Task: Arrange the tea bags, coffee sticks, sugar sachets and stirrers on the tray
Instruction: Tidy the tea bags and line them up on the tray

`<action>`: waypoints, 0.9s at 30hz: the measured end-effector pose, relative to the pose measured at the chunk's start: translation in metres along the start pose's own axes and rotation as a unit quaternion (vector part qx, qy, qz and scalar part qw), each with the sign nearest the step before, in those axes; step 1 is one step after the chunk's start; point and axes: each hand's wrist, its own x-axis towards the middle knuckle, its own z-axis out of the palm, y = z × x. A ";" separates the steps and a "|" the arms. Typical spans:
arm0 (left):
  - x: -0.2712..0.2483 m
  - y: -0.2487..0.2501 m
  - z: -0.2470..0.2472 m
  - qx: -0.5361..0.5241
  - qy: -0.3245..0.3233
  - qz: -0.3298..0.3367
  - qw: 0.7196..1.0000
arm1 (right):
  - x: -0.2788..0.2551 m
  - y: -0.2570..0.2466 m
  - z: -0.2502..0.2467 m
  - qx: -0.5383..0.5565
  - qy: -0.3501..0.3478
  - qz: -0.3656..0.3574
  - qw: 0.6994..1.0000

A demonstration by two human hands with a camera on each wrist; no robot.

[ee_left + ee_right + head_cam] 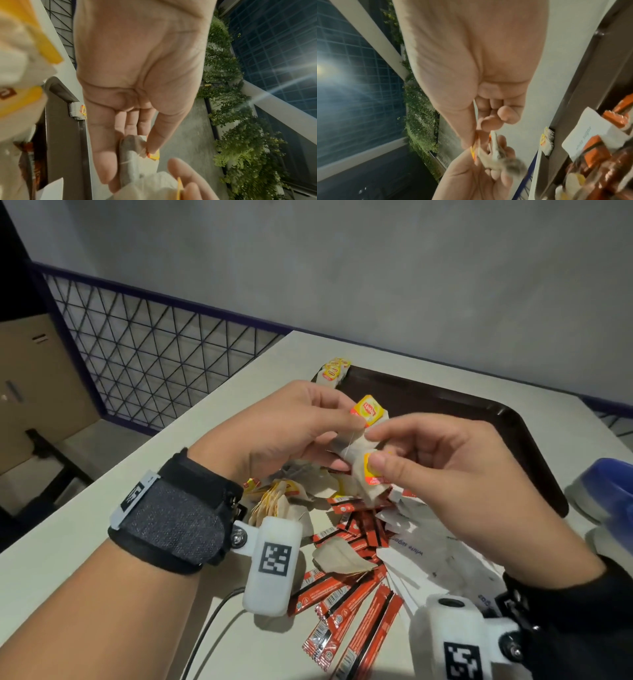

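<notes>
Above the tray (pixel 507 412), tea bags (pixel 359 450) sit pinched between both hands' fingers (pixel 346 414) (2 tags showing).

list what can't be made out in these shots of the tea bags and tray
- Stirrers: none seen in any view.
- Held tea bags: count unclear; left hand and right hand cover them in head view, blurred in both wrist views.
- Tray: near part hidden behind the hands.
- Blue object: cut off by right edge.
- Sugar sachets: small print unreadable, partly under the right wrist.
</notes>
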 end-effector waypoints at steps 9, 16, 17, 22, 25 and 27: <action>-0.002 -0.001 0.009 0.026 -0.037 -0.009 0.999 | 0.002 0.006 -0.005 -0.107 0.115 -0.027 0.987; -0.001 -0.003 0.012 0.046 -0.020 -0.004 0.999 | 0.002 0.002 -0.011 -0.031 0.117 -0.031 0.992; -0.001 -0.003 0.012 0.054 -0.022 -0.004 0.998 | 0.002 0.001 -0.011 -0.013 0.116 -0.028 0.993; -0.002 -0.002 0.016 0.051 -0.047 -0.002 0.998 | 0.002 0.001 -0.008 0.038 0.138 -0.022 0.990; -0.003 -0.002 0.019 0.012 -0.056 0.003 0.998 | 0.004 0.006 -0.006 0.011 0.172 -0.022 0.985; -0.003 -0.001 0.020 -0.025 -0.066 0.004 0.997 | 0.004 0.008 -0.006 -0.006 0.189 -0.027 0.982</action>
